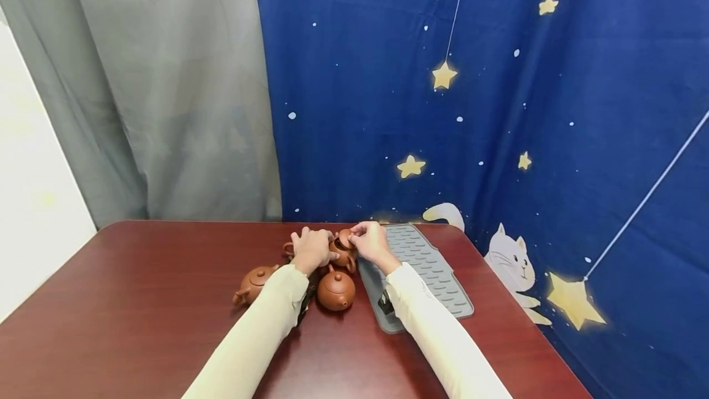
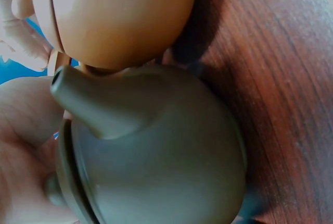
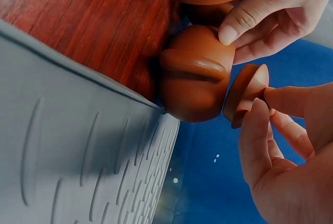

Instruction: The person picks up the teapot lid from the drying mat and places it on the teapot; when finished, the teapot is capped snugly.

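A small reddish-brown clay teapot [image 1: 344,258] stands at the far side of the table, its mouth partly uncovered. My left hand [image 1: 312,248] grips it, the thumb on its body in the right wrist view. Between the fingertips of my right hand [image 3: 286,166] is the knob of the teapot's lid [image 3: 243,92]. That lid is tilted and held at the teapot's mouth; whether it touches the rim I cannot tell. In the left wrist view a dark olive teapot [image 2: 166,161] and a brown teapot [image 2: 125,21] sit close below my left hand.
Nearer me is a lidded brown teapot [image 1: 336,291]. Another brown teapot [image 1: 256,283] stands to the left, partly behind my left sleeve. A grey ridged mat [image 1: 429,270] lies on the right of the dark red table [image 1: 155,300]. Curtains hang behind.
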Demonstrator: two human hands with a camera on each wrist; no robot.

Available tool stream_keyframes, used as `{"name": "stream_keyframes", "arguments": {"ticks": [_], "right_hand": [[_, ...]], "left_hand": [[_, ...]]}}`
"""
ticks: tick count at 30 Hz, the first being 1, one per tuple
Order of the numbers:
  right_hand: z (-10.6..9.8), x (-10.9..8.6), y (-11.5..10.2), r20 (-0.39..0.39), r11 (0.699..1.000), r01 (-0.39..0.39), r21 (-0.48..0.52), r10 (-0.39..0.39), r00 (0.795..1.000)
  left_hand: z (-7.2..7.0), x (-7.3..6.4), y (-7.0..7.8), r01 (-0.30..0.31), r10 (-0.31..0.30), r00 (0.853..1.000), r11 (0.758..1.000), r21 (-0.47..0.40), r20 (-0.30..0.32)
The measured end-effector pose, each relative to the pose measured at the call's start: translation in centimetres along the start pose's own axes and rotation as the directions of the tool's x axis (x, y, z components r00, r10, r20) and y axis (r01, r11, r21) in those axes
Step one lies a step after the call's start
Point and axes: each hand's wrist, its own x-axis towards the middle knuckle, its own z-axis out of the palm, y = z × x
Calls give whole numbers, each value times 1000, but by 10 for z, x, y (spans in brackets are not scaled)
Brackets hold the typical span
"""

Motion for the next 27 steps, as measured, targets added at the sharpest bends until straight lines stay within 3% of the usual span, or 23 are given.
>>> {"name": "stream_keyframes", "arguments": {"ticks": [4,12,17,23,27], "right_hand": [[4,-4,4,13,1000,0,2,0,1000],[7,3,1,44,1000,10,6,-10,999],[11,-2,6,56,1000,-17,-23,18,998],[15,0,1,64,999,19,-27,-17,998],[13,2,0,55,999,23,-33,-21,998]], "left_hand": [[5,-3,0,5,-5,1000,1000,-9,0],[1,4,-1,1,-1,1000,1000,13,-21],[5,-1,2,-13,14,1000,1000,-10,12],[-3,-2,3,3,-3,1000,1000,20,1],[-9,0,7,-7,6,999,1000,27,34]]}}
